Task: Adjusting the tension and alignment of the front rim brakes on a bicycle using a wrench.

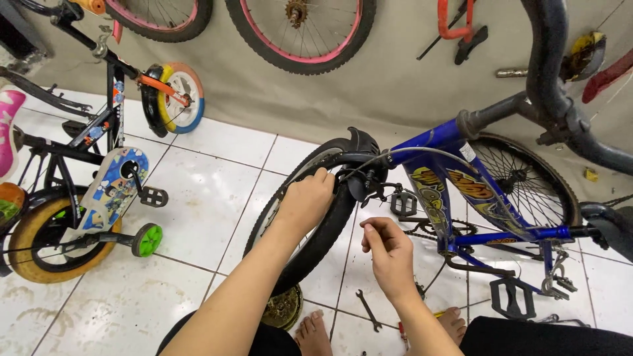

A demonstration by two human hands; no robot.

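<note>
The left hand (pixel 308 198) is wrapped over the top of the black front tyre (pixel 316 231) of the blue bicycle (pixel 461 191), fingers curled down onto the tread right next to the brake caliper (pixel 362 181), so that hand is closed on the tyre. The right hand (pixel 388 254) is held a bit lower and to the right, just off the tyre's side, with thumb and fingertips pinched together on what looks like a thin brake cable (pixel 422 153); the pinched bit is too fine to be made out for sure. The cable is seen arcing from the caliper area up along the blue frame toward the dark handlebar (pixel 554 86) at the upper right.

Below the right hand, a small spanner (pixel 369 310) is left lying on the white tiled floor (pixel 211 198), close to bare feet (pixel 316 333). A black pedal (pixel 511 296) is sticking out low on the right, and the rear wheel (pixel 527 184) is seen behind the frame.

Further out on the left, a kids' bike (pixel 99 171) with a yellow tyre and a green training wheel (pixel 146 239) is parked well apart from the hands. Pink-rimmed wheels (pixel 303 33) are leaned against the grey wall up top.
</note>
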